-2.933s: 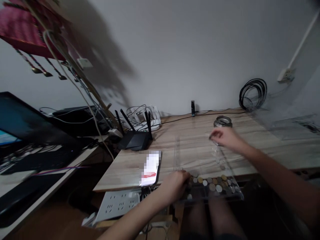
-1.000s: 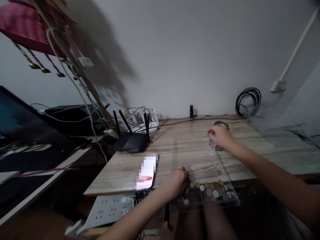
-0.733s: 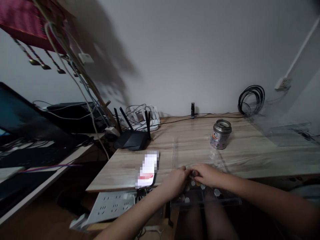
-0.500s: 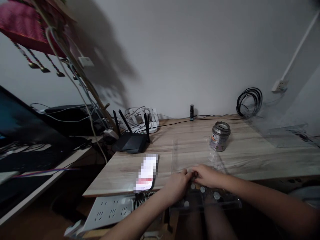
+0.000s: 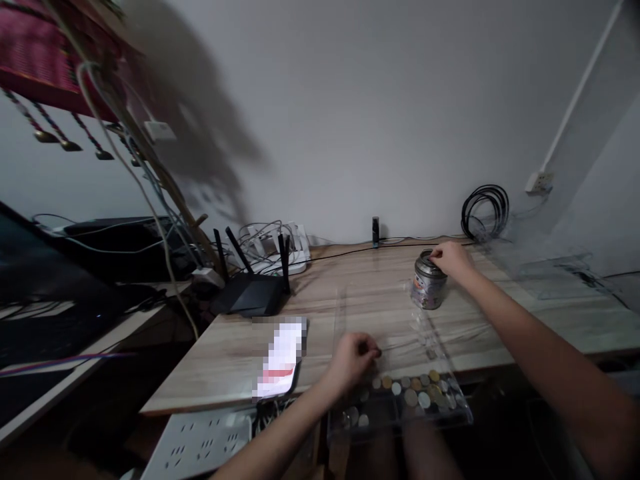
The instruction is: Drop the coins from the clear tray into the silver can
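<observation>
My right hand (image 5: 453, 260) is at the top of a round metal tin (image 5: 429, 287), its fingertips pinched together against the slotted lid. Whatever lies between those fingertips is hidden. The tin stands upright and has a printed label. Closer to me, my left hand (image 5: 350, 360) is curled, with a small dark coin (image 5: 378, 353) at its fingertips. It hovers at the left side of a clear plastic case (image 5: 453, 357), whose near part juts past the table edge. Several silver and gold coins (image 5: 424, 399) lie in the case's near compartments.
A phone (image 5: 283, 363) lies left on the table, with a power strip (image 5: 200, 440) below it. Behind are a black router (image 5: 253, 293), a small dark bottle (image 5: 375, 232) and a coiled black cable (image 5: 485, 210). A clear plastic panel (image 5: 560, 277) sits at right.
My right hand has left my left hand over the case and moved up and right to the tin's lid. My left hand has stayed near the case. More coins are uncovered.
</observation>
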Available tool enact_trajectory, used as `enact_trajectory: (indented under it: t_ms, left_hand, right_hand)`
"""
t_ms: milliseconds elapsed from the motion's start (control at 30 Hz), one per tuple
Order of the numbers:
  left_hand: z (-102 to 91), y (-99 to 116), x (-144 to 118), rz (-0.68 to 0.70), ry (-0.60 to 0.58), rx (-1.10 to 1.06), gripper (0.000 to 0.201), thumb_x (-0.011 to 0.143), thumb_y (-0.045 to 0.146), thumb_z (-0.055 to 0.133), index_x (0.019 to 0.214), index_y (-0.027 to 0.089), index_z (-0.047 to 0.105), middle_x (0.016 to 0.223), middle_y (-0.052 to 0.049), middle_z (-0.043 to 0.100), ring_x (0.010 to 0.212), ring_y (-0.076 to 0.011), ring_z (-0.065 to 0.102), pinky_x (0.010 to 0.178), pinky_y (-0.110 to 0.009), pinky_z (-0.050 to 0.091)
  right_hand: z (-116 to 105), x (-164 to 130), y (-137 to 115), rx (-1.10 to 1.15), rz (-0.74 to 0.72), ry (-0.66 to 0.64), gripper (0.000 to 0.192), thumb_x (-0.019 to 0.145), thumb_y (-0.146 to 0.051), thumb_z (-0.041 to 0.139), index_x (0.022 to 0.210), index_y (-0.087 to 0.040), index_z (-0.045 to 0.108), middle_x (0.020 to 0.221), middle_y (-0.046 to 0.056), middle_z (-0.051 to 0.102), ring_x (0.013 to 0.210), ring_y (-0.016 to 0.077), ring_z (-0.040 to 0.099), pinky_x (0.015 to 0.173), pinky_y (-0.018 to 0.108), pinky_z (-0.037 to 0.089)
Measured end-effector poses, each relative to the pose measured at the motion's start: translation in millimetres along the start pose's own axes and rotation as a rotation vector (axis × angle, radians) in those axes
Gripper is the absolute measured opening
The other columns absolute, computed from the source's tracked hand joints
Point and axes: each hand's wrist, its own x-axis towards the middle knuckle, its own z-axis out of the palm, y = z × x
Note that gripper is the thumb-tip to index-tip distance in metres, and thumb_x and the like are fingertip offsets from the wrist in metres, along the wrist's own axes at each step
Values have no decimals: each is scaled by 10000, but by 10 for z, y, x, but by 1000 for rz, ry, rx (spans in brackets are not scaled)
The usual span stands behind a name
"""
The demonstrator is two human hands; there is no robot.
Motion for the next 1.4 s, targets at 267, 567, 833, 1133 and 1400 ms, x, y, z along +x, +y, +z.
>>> enact_trajectory:
  t_ms: [267, 567, 833, 1133, 1400]
  left_hand:
    - [109, 661, 327, 0, 167, -960, 421, 589, 218, 749, 946, 135, 541, 715, -34, 657, 670, -136, 643, 586, -204, 466]
    - [43, 402, 136, 239, -28, 71, 161, 712, 180, 552, 818, 121, 656, 847, -74, 670, 738, -150, 590, 660, -255, 469]
    - [48, 47, -204, 295, -282, 577, 212, 718, 253, 593, 912, 181, 640, 943, -55, 616, 780, -161, 579, 678, -234, 435]
    - [132, 47, -220, 285, -310, 736, 158, 821, 168, 436, 924, 176, 555, 956, -66, 579, 779, -161, 590, 670, -242, 431]
    - [153, 34, -237, 380, -331, 782, 199, 841, 272, 459, 1016, 219, 539, 1001, -62, 561, 831, -187, 601, 705, -263, 449]
  right_hand:
    - [61, -989, -765, 563, -396, -198, 187, 762, -252, 553, 823, -188, 718, 774, 49, 705, 692, 154, 610, 662, 262, 462]
    - [-38, 144, 16, 8, -51, -33, 146, 688, -199, 595, 759, -168, 719, 786, 61, 701, 726, 166, 606, 636, 239, 414]
    - [34, -484, -305, -46, -199, -86, 263, 803, -267, 474, 934, -216, 697, 972, 62, 684, 860, 186, 593, 663, 250, 389]
    - [379, -1889, -624, 115, -392, -772, 177, 695, -221, 616, 865, -192, 652, 852, 41, 661, 802, 186, 577, 648, 242, 362]
    - [483, -1792, -425, 238, -338, -809, 167, 666, -75, 534, 781, -165, 617, 735, 13, 604, 677, 123, 515, 585, 209, 324]
